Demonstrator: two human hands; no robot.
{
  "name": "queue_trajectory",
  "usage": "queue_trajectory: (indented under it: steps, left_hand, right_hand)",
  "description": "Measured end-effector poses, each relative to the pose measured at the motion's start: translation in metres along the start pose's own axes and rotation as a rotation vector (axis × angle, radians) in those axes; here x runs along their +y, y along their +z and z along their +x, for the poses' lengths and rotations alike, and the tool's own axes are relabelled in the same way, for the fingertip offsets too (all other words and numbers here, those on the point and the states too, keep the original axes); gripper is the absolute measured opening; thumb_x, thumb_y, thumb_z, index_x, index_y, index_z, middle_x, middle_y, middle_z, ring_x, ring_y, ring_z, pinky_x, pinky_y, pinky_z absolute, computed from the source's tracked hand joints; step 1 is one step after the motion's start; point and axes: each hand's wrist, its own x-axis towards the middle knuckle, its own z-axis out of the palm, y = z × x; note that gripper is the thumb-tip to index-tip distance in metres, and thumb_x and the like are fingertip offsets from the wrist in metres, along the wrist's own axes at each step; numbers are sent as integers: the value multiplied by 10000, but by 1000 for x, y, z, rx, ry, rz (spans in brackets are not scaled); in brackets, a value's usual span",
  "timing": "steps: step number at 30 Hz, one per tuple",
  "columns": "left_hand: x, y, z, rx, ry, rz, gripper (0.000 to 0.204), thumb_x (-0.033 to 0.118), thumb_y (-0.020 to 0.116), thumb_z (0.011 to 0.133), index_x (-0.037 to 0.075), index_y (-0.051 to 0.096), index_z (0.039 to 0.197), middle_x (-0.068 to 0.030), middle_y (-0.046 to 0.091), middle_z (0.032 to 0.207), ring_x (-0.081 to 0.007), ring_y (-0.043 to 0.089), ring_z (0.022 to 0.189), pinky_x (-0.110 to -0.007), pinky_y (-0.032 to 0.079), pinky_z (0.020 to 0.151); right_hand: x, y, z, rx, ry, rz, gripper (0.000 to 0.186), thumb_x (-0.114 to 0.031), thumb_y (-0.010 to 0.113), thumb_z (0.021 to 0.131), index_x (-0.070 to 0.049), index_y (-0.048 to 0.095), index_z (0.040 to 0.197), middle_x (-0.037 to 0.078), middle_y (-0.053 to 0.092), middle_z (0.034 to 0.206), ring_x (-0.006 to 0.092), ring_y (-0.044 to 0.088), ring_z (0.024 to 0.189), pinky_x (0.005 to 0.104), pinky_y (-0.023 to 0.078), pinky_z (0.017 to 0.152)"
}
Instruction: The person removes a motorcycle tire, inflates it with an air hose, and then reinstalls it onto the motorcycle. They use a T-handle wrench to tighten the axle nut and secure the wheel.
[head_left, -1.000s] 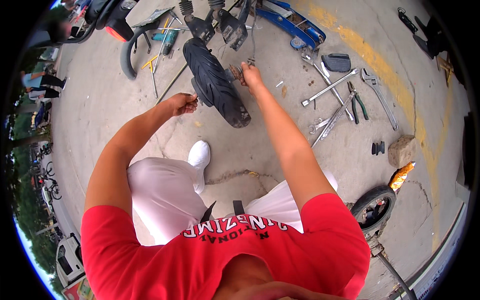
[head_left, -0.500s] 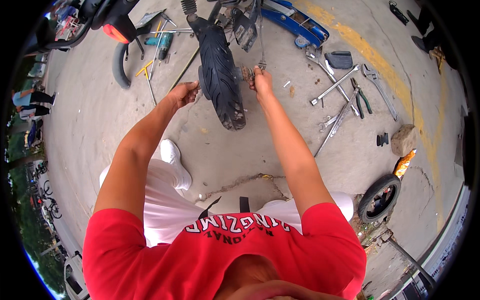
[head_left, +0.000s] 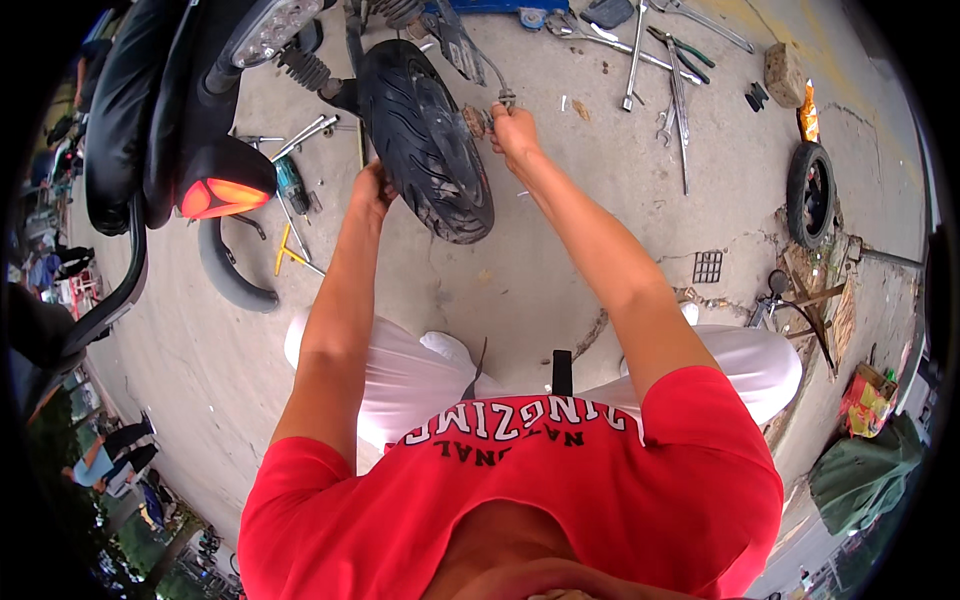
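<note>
Wheel (head_left: 420, 140) between two hands, seen from above. The wheel is at upper centre of the view, over the concrete ground (head_left: 545, 240), its top end beside the shock (head_left: 305, 72) and its bracket (head_left: 345, 97). The left hand (head_left: 376, 187) lies against the lower left side of the wheel; its fingertips are partly hidden, so whether it grips or only steadies cannot be told. The right hand (head_left: 513, 130) is narrow, fingers curled on the rusty hub (head_left: 474, 122) at the wheel's right side, just beside the end of the cable (head_left: 503, 90); whether the cable is also pinched cannot be told.

Possible faults, as judged: uneven support from the two hands could tilt the wheel and make it bind against the bracket; a slip of the right hand on the rusty hub could let that side drop; a cable so near the fingers could snag or kink; and fingers of the left hand, close to the bracket, could be trapped if the wheel rolls.

Orientation: the tread's long axis runs from upper left to lower right, steeply; the lower end points toward the shirt (head_left: 510, 470) and somewhat right. The axle line crosses it, roughly from hand to hand.
</note>
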Motion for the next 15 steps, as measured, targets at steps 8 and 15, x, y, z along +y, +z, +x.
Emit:
queue_trajectory:
  steps: [8,15]
  left_hand:
    - [-3,8,5,112,-67,-89,209,286,424,982,173,598,954,29,587,716,-135,518,560,-288,453,568]
    - [-6,7,7,-387,11,-304,512,414,383,971,66,493,1330,-122,529,1345,-333,507,1218,-476,410,1046]
  right_hand:
    - [-1,3,10,-2,23,-121,367,-300,508,953,37,585,831,95,582,674,162,499,501,323,386,415]
    - [10,27,20,87,-9,-176,372,-334,494,966,22,563,885,103,547,719,173,456,520,329,372,420]
